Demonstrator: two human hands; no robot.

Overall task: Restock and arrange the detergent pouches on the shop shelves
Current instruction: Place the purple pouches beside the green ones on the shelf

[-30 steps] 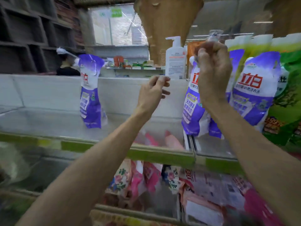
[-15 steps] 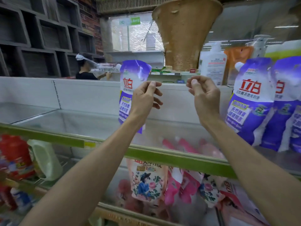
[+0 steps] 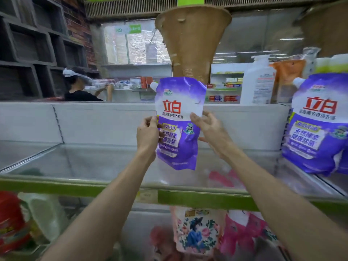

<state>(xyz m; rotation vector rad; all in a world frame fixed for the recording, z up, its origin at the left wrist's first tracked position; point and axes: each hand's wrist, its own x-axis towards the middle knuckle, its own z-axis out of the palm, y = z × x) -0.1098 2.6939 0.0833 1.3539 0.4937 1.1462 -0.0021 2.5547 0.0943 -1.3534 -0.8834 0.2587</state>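
Purple pouch (image 3: 178,123) is held upright above the glass shelf (image 3: 84,162), long axis vertical, spout at the top left, label facing me. Left hand (image 3: 147,133) pinches its left edge. Right hand (image 3: 211,129) has its thumb on the front, fingers splayed.

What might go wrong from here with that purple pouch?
The pouch is pinched only at its side edges by the left hand and right hand, so it might slip onto the glass shelf. Set down alone, away from the other pouches, it may flop over.
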